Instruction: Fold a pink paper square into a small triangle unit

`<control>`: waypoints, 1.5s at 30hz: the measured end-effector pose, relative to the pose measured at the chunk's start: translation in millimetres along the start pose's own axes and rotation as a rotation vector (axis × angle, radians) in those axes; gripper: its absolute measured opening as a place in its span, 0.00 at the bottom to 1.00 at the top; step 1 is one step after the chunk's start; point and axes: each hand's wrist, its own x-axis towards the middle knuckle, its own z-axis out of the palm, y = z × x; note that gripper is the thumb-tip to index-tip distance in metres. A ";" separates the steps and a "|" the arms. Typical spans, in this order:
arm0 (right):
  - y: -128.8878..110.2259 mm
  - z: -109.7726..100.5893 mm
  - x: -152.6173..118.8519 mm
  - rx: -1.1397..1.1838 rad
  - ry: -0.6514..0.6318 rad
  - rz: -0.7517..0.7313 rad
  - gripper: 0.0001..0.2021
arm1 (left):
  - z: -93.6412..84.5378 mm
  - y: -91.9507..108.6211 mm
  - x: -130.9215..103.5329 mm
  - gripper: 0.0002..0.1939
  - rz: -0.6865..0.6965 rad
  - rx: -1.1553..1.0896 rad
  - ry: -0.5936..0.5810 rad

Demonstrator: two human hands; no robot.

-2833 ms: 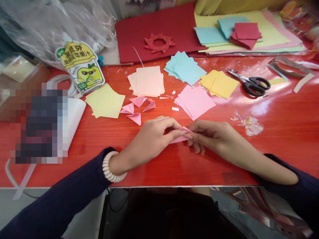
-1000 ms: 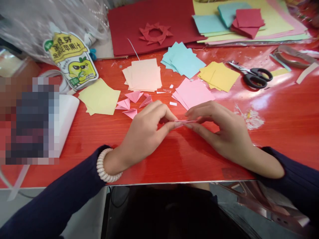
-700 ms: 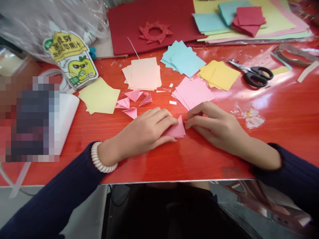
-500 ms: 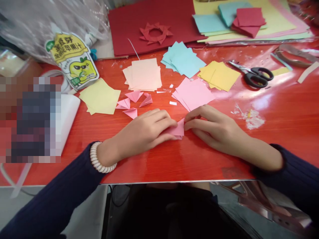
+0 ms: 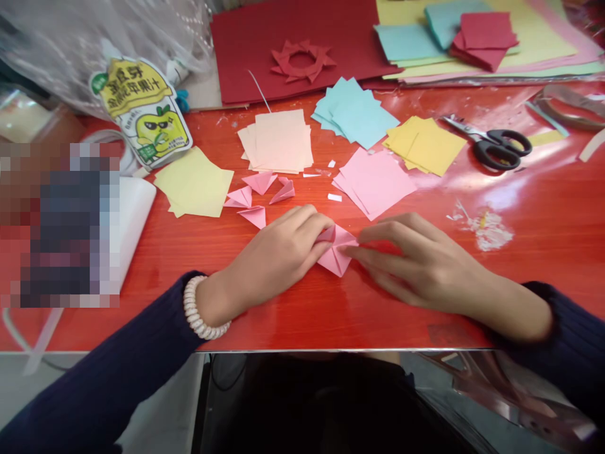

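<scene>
A partly folded pink paper (image 5: pixel 338 257), with crease lines and small flaps, lies between my two hands near the table's front. My left hand (image 5: pixel 283 243) pinches its left corner. Thumb and fingers of my right hand (image 5: pixel 420 261) close on its right corner. Several small folded pink pieces (image 5: pixel 253 216) rest behind my left hand. Just beyond my right hand is a stack of pink squares (image 5: pixel 375 183). Peach squares (image 5: pixel 278 142), blue squares (image 5: pixel 357 116), yellow squares (image 5: pixel 428 146) and pale yellow squares (image 5: pixel 195 184) are spread across the red table.
Black-handled scissors (image 5: pixel 501 146) lie at the right, beside paper scraps (image 5: pixel 491 230). A red folded ring (image 5: pixel 302 61) sits on dark red sheets (image 5: pixel 236 57) at the back. A printed pouch (image 5: pixel 151 120) and a white sheet (image 5: pixel 135 224) are at the left.
The pink paper, earlier folded narrower, now shows opened out into a diamond shape. My right hand's fingers have moved onto its right corner. The view has shifted slightly.
</scene>
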 end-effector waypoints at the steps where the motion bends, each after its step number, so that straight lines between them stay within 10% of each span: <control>1: -0.4 0.0 -0.2 0.021 -0.024 -0.008 0.14 | -0.6 0.5 0.2 0.04 -0.012 -0.015 -0.003; 16: -3.2 0.2 2.0 0.147 -0.032 0.058 0.15 | -8.1 -0.9 1.9 0.06 -0.035 -0.140 -0.129; 30: -13.2 8.5 18.8 0.186 0.098 0.446 0.16 | -6.0 -0.1 -2.3 0.05 0.021 -0.060 -0.006; 45: -4.7 8.7 27.6 0.363 0.021 0.502 0.05 | -8.0 -7.8 -6.8 0.06 0.070 0.081 0.060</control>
